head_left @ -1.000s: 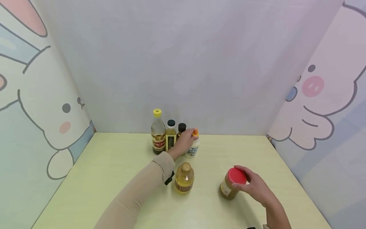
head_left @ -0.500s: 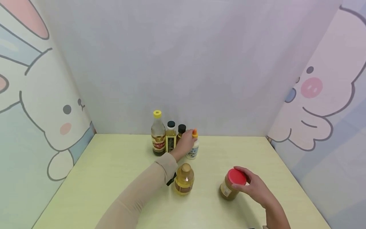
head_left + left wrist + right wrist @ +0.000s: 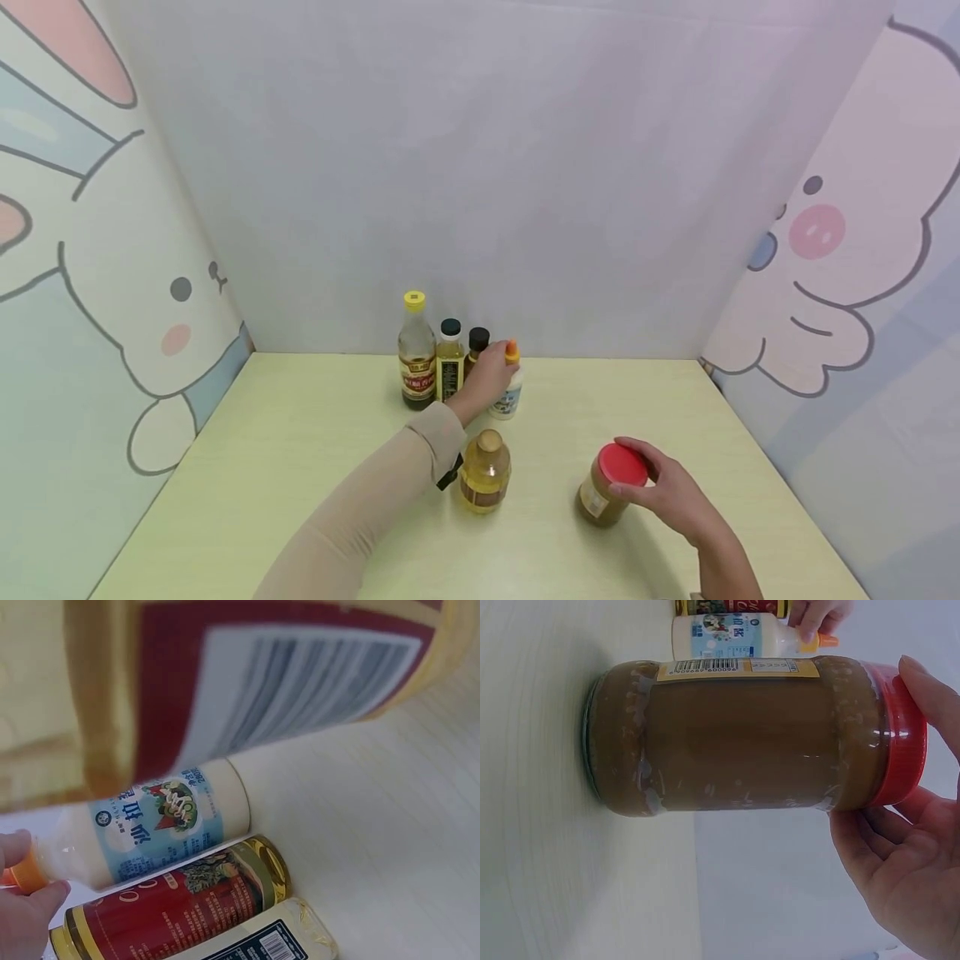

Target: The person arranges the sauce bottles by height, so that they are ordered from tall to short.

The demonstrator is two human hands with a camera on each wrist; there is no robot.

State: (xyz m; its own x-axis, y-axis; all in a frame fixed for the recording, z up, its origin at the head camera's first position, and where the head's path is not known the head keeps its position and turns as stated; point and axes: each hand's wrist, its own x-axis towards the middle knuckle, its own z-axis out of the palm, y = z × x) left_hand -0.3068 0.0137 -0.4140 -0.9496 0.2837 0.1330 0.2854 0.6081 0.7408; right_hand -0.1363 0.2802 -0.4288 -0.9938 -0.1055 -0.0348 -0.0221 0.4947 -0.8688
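My left hand (image 3: pixel 487 379) pinches the orange cap (image 3: pixel 28 871) of a white salad dressing squeeze bottle (image 3: pixel 507 402), which stands upright at the right end of a row of bottles. In the head view the hand covers part of that bottle and its dark-capped neighbour. My right hand (image 3: pixel 663 492) grips the red lid (image 3: pixel 622 463) of a peanut butter jar (image 3: pixel 735 746), thumb on one side and fingers on the other. The jar stands on the table at the front right. Its brown contents fill most of the right wrist view.
Left of the squeeze bottle stand a black-capped bottle (image 3: pixel 478 340), a slim oil bottle (image 3: pixel 450 371) and a yellow-capped vinegar bottle (image 3: pixel 417 358). A round oil bottle (image 3: pixel 485 475) stands in front, close beside my left wrist. A pale wall (image 3: pixel 480 183) rises behind the table (image 3: pixel 300 433).
Both hands keep the same holds. My left hand and the squeeze bottle have shifted very slightly to the right; the head view has tilted a little.
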